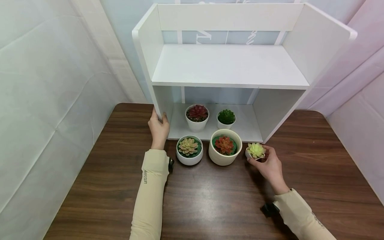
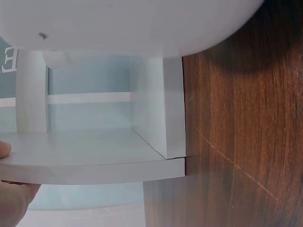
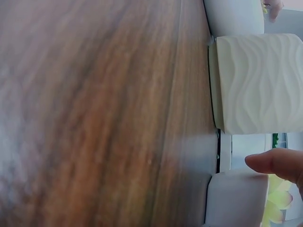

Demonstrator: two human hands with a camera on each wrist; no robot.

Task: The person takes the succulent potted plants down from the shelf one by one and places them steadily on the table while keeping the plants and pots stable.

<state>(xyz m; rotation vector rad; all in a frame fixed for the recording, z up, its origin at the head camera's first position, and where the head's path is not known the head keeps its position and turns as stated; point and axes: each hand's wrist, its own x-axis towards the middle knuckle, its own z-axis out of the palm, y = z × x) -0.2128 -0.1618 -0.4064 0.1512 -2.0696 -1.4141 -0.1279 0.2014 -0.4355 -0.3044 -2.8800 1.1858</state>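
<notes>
My left hand (image 1: 159, 130) grips the front edge of the left side panel of a white two-tier shelf (image 1: 231, 65), thumb on the inner face and fingers outside. At the shelf's front right corner, my right hand (image 1: 270, 165) holds a small white pot with a yellow-green succulent (image 1: 256, 150) between thumb and fingers. In the right wrist view the thumb (image 3: 270, 161) lies at this pot's rim (image 3: 236, 196). Left of it stand a cream pot with an orange-red succulent (image 1: 224, 146) and a white bowl-shaped pot with a pale yellow succulent (image 1: 189, 150), both in front of the shelf.
On the lower shelf board stand a white pot with a dark red succulent (image 1: 197, 117) and a smaller one with a green succulent (image 1: 226, 119). A brown wooden table (image 1: 204, 200) carries everything. White cloth (image 1: 54, 83) hangs at the left, more at the right.
</notes>
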